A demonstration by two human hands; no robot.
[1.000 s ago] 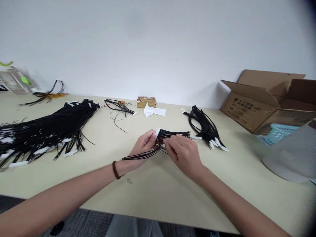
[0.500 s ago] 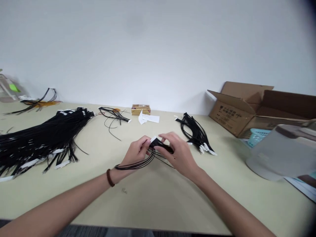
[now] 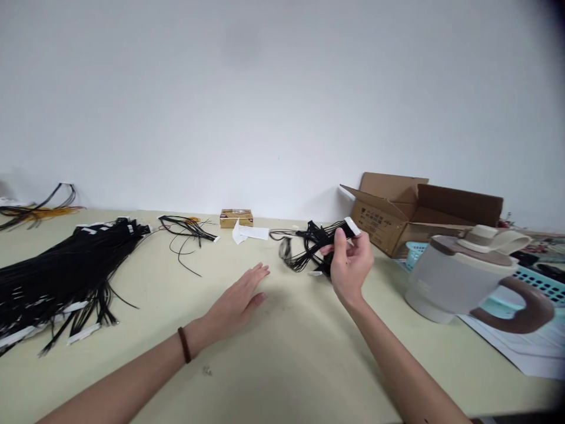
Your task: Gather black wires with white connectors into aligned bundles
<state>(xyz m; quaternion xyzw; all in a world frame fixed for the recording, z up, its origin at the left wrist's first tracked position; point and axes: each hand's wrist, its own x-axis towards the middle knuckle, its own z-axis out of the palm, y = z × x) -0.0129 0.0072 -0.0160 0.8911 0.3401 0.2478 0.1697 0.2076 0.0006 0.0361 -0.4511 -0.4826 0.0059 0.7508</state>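
My right hand [image 3: 351,265] pinches a black wire harness [image 3: 338,232] close to its white end connector. The loose wires of that harness trail to the left and are blurred. It overlaps a small pile of similar black harnesses [image 3: 320,268] on the table, so much of the pile is hidden. My left hand [image 3: 238,300], with a brown band on the wrist, is held over the middle of the table. Its fingers are stretched out and nothing is in them.
A large heap of black harnesses [image 3: 66,265] covers the left. A few wires [image 3: 189,227], a gold box [image 3: 236,218] and white paper [image 3: 256,232] lie at the back. An opened carton [image 3: 379,224], a grey mug [image 3: 454,280] and a teal basket [image 3: 541,282] stand on the right.
My left hand has let go of the harness and its fingers have straightened. My right hand has carried the harness right, over the small pile. The view has turned slightly right.
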